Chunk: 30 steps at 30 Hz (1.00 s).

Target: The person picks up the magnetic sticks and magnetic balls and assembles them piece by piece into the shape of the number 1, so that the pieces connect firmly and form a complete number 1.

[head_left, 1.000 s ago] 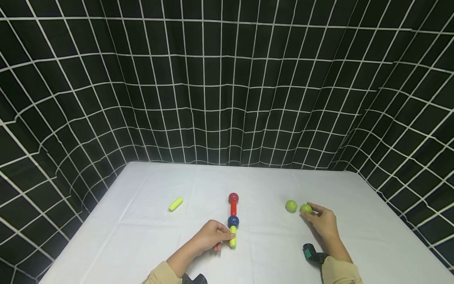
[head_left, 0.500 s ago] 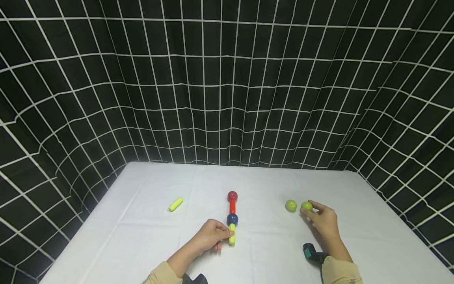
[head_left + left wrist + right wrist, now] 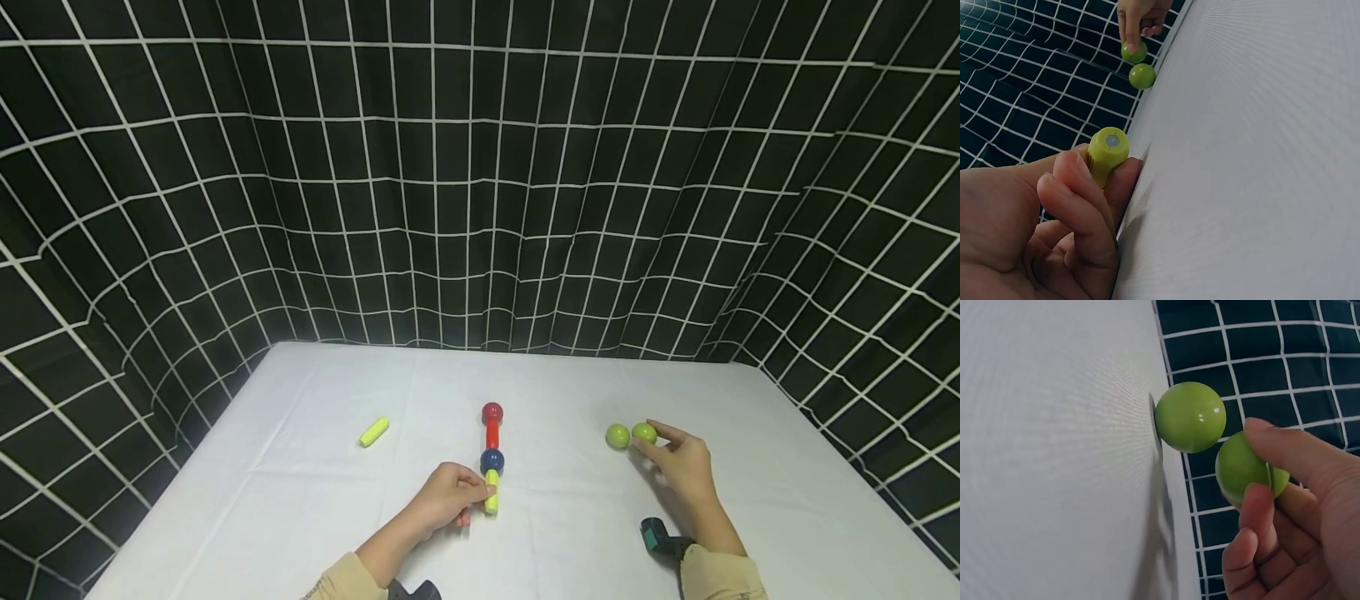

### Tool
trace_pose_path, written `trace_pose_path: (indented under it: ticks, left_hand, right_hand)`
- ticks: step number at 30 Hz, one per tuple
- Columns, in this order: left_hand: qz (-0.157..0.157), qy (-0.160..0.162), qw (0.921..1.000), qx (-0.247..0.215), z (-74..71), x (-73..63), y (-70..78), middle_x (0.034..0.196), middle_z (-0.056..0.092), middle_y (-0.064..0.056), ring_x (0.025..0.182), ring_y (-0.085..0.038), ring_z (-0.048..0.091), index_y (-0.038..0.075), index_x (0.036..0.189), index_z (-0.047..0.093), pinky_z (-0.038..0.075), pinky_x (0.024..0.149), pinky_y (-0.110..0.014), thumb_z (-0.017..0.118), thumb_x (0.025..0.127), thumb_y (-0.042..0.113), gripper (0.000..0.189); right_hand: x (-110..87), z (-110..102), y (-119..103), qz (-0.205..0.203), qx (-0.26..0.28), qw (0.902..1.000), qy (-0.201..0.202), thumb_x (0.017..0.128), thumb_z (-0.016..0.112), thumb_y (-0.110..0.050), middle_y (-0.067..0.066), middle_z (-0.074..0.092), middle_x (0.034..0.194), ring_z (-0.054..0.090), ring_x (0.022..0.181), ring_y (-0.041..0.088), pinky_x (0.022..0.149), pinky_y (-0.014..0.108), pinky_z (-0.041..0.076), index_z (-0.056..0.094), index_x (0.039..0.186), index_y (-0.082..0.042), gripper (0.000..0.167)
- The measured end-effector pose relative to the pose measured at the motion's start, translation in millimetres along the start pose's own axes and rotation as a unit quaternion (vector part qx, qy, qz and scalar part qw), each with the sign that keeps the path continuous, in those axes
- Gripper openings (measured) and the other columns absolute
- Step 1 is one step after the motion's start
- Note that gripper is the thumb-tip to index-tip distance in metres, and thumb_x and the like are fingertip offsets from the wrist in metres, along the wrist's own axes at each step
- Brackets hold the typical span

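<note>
My left hand [image 3: 447, 498] pinches a short yellow rod [image 3: 492, 505] near the table's middle. The rod's far end meets a dark blue ball [image 3: 492, 460]. Beyond that, a red rod [image 3: 492, 434] and a red ball [image 3: 492, 413] continue the straight line. The left wrist view shows a grey disc in the end face of the yellow rod [image 3: 1110, 142]. Over at the right, my right hand [image 3: 686, 468] holds a glossy green ball [image 3: 1241, 467] between thumb and fingers. Close to its left, a second green ball [image 3: 618, 436] sits on the tablecloth.
Another yellow rod [image 3: 373, 432] lies slantwise on the left part of the white-covered table [image 3: 315, 500]. A dark curtain with white grid lines [image 3: 480, 208] encloses the far edge and both sides.
My left hand has pushed the line of rods and balls slightly away from me. My right hand has brought its green ball a little left, nearer the other one.
</note>
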<state>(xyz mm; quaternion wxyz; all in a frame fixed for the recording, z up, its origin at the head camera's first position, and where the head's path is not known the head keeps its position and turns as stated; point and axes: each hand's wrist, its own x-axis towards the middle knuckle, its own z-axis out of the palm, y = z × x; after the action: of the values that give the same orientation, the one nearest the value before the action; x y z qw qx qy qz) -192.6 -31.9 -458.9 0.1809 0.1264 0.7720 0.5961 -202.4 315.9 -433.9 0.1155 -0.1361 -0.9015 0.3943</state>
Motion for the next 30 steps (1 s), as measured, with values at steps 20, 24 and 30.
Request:
trace_pose_path:
  ticks: [20, 24, 30]
  left_hand:
    - [0.013, 0.017, 0.9998, -0.004, -2.2, 1.9, -1.8, 0.062, 0.065, -0.002, 0.038, 0.0, 0.045, -0.005, 0.089, 0.065, 0.038, 0.037, -0.012, 0.065, 0.085, 0.023, 0.028]
    - [0.015, 0.019, 0.9997, -0.004, -2.5, 3.4, -2.3, 0.06, 0.064, -0.001, 0.037, 0.0, 0.043, -0.005, 0.089, 0.065, 0.036, 0.037, -0.012, 0.065, 0.085, 0.022, 0.027]
    - [0.015, 0.026, 0.9996, 0.0, -2.9, 7.8, -3.9, 0.058, 0.062, 0.001, 0.036, 0.0, 0.042, -0.004, 0.088, 0.066, 0.035, 0.036, -0.012, 0.064, 0.086, 0.022, 0.026]
  right_hand:
    - [-9.7, 15.9, -34.1, -0.078, -0.001, 0.9958, -0.048, 0.08, 0.073, -0.023, 0.002, 0.052, 0.061, 0.042, 0.054, 0.007, 0.047, 0.022, 0.038, 0.06, 0.12, 0.001, 0.049]
    - [-12.4, 21.4, -40.0, -0.09, 0.013, 0.9939, -0.063, 0.079, 0.074, -0.022, 0.001, 0.05, 0.06, 0.041, 0.052, 0.006, 0.046, 0.021, 0.037, 0.06, 0.119, 0.001, 0.049]
    - [-17.3, 36.5, -44.1, -0.107, 0.016, 0.9915, -0.072, 0.075, 0.077, -0.019, 0.004, 0.053, 0.064, 0.042, 0.051, 0.006, 0.046, 0.02, 0.038, 0.063, 0.116, -0.001, 0.047]
